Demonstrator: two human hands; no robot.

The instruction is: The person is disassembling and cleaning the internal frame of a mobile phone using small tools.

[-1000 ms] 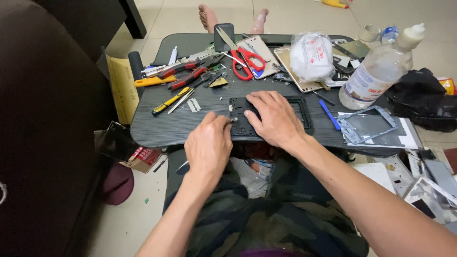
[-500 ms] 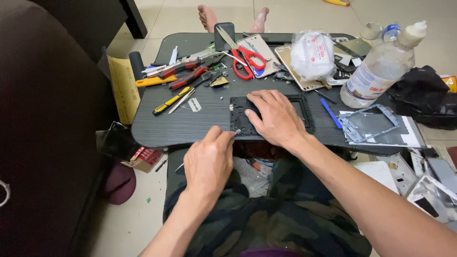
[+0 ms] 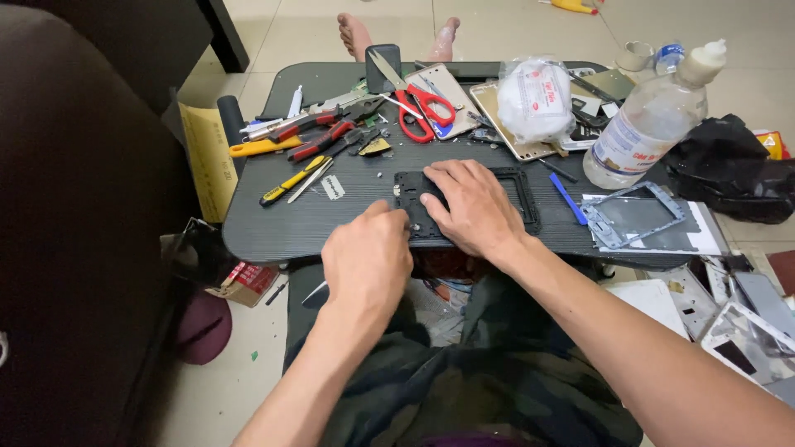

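A black phone frame (image 3: 522,194) lies flat near the front edge of a small dark table (image 3: 273,223). My right hand (image 3: 468,207) rests palm down on it, fingers spread over its left half, pressing it to the table. My left hand (image 3: 367,257) is at the table's front edge, touching the frame's lower left corner with curled fingers. Whether those fingers pinch a small tool is hidden.
Red-handled scissors (image 3: 418,103), pliers and screwdrivers (image 3: 302,132) and a yellow screwdriver (image 3: 286,184) lie at the back left. A clear plastic bottle (image 3: 650,124), a white bagged bundle (image 3: 534,98), a blue tool (image 3: 567,199) and a metal phone frame (image 3: 633,213) sit right. Another person's bare feet (image 3: 356,33) are beyond the table.
My left hand has drawn back from the tabletop toward the front edge and now works at the frame's lower left corner. My right hand has stayed on the frame.
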